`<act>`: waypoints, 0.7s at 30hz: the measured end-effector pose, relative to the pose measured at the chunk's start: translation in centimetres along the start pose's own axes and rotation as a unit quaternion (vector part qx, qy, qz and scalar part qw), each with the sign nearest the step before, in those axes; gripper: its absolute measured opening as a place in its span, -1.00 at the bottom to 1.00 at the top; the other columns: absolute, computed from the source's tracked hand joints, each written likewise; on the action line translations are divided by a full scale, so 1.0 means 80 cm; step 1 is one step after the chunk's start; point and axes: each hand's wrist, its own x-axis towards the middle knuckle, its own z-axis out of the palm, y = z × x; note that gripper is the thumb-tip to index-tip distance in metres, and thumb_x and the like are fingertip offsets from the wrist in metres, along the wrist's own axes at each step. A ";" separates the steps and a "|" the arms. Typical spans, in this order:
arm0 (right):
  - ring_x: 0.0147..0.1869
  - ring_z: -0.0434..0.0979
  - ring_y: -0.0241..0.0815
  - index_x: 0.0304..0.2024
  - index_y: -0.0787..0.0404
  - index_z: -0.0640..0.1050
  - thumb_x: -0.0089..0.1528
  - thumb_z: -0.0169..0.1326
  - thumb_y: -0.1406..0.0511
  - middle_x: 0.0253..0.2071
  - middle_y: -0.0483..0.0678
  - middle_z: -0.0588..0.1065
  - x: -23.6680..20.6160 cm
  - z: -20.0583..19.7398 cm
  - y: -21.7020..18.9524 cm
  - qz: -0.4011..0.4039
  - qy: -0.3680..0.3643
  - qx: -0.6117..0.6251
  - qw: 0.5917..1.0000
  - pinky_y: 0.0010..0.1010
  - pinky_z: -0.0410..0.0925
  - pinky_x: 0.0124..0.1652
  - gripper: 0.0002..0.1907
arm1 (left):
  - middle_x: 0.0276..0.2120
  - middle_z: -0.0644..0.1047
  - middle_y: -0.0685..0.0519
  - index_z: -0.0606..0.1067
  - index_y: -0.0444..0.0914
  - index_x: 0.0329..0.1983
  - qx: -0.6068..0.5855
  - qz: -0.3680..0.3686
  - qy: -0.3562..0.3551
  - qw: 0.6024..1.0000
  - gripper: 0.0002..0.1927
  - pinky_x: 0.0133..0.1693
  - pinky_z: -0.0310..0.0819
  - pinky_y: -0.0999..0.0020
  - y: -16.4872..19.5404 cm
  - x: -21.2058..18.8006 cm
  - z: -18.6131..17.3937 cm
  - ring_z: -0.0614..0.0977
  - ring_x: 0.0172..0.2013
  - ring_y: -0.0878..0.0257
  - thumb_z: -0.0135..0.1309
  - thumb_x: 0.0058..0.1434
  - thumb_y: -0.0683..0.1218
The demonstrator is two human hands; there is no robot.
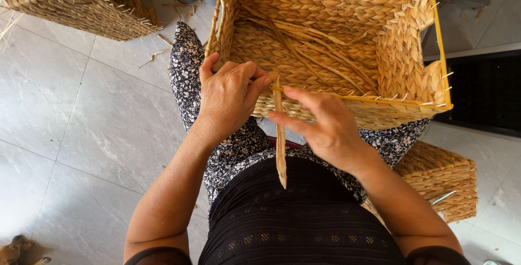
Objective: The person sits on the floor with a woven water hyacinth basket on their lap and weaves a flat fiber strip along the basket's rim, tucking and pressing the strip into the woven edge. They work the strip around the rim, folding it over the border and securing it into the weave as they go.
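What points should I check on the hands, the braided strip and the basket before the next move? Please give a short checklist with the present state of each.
1. Left hand grips the near rim of the woven basket: ok.
2. Right hand touches the braided strip: ok.
3. Strip's top end sits at the rim between the hands: ok.
4. Strip's lower end hangs free over the lap: ok.
5. Basket rests steady on the knees: cannot tell.
6. Yellow frame shows bare along the right rim: not ok.
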 end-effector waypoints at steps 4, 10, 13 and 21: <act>0.20 0.41 -0.11 0.13 -0.21 0.65 0.20 0.24 0.40 0.32 -0.06 0.35 0.002 0.029 -0.005 -0.016 0.032 -0.054 0.998 -0.22 0.29 0.14 -0.51 | -0.43 0.60 0.22 0.57 -0.12 -0.31 -0.002 -0.003 0.008 1.000 -0.76 0.27 0.03 -0.08 0.000 -0.002 -0.001 0.62 -0.23 0.21 0.07 0.40 0.07; 0.20 0.65 -0.12 -0.04 0.00 0.64 0.33 0.13 0.46 0.18 -0.05 0.56 -0.029 0.011 0.017 0.147 0.052 0.346 0.925 -0.41 0.63 0.02 -0.74 | -0.30 0.61 0.21 0.55 -0.16 -0.20 -0.073 0.046 0.030 0.996 -0.91 0.33 -0.01 -0.06 -0.008 -0.008 -0.009 0.63 -0.13 0.23 0.16 0.33 -0.06; 0.23 0.66 -0.04 0.01 0.18 0.61 0.32 0.13 0.50 0.14 0.00 0.58 -0.051 -0.002 0.034 0.132 0.097 0.337 0.927 -0.35 0.57 0.20 -0.76 | -0.20 0.61 0.18 0.58 -0.11 -0.15 -0.086 0.090 0.044 0.991 -0.91 0.38 -0.05 -0.04 -0.015 -0.015 -0.011 0.62 0.01 0.23 0.21 0.30 -0.13; 0.09 0.64 -0.12 -0.01 0.20 0.62 0.21 0.25 0.43 0.08 -0.01 0.54 -0.043 -0.009 -0.036 0.027 0.041 0.235 0.971 -0.39 0.57 0.00 -0.72 | -0.09 0.58 0.18 0.60 -0.08 0.03 0.006 0.151 0.102 0.983 -0.71 0.48 -0.16 -0.11 -0.010 -0.025 0.012 0.57 0.17 0.21 0.19 0.27 -0.24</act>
